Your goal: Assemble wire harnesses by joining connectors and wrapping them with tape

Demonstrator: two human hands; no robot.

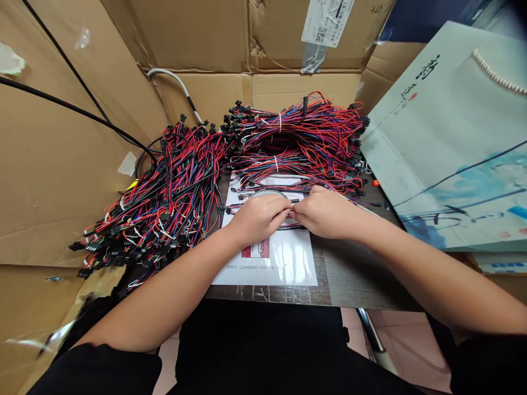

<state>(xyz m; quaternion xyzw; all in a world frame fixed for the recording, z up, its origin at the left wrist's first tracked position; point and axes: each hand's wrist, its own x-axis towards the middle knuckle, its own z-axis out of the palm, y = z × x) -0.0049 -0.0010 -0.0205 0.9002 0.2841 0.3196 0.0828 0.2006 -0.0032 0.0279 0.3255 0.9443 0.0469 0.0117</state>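
My left hand (259,216) and my right hand (325,211) meet over a white laminated sheet (284,258) on a small dark table (354,274). Both have their fingers pinched together on a thin wire harness (293,202) with a small black connector between the fingertips. A ring of clear tape (269,193) lies just beyond my left hand. A loose heap of red, blue and black wire harnesses (164,197) spreads to the left. Tied bundles of the same harnesses (300,137) are stacked behind my hands.
Cardboard boxes (53,164) wall in the left and back. A pale paper gift bag (448,142) with a beaded handle leans at the right. Black cables (82,115) and a grey cable (177,82) run across the cardboard. My dark-clothed lap fills the bottom.
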